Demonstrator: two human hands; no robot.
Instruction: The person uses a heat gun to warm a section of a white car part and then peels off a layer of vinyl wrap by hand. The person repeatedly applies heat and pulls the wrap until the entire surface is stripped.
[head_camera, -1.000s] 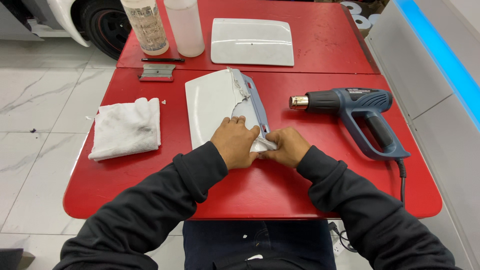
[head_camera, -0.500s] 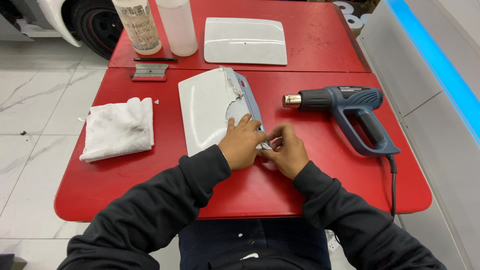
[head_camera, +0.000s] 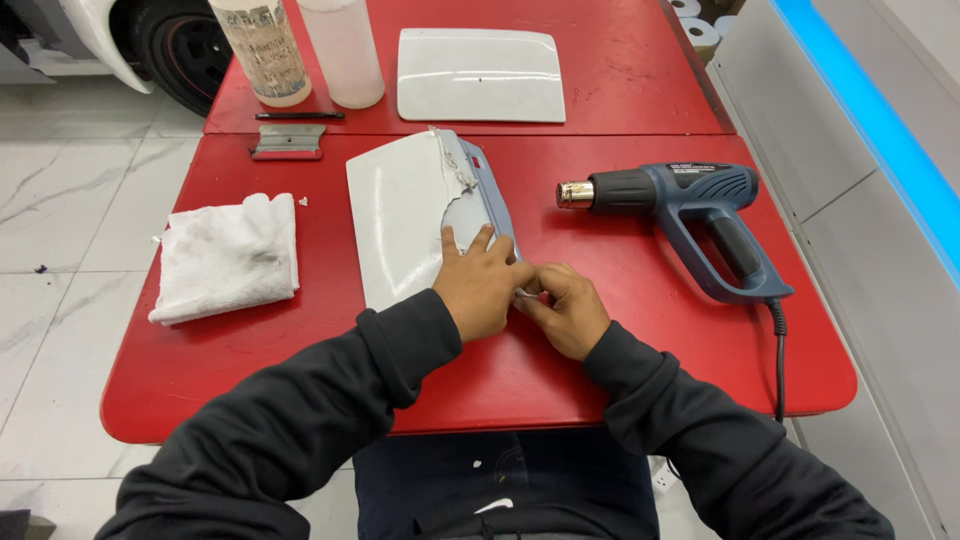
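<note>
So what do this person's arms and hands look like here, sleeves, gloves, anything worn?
Both arms wear long dark, near-black sleeves with ribbed cuffs ending at the wrists. The left hand and right hand are bare: no gloves, and no rings or watch that can be seen.

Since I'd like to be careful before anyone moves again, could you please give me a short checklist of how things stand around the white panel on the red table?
1. Left hand flat on the white panel, holding it down: ok.
2. Right hand pinching at the panel's near right edge: ok; what the fingers grip: cannot tell.
3. Film torn and part peeled along the right side, blue-grey layer showing: ok.
4. Heat gun lying apart from both hands, nozzle towards the panel: ok; on or off: cannot tell.
5. Cloth left of the panel, within reach: ok.
6. Scraper lying beyond the cloth, untouched: ok.
</note>
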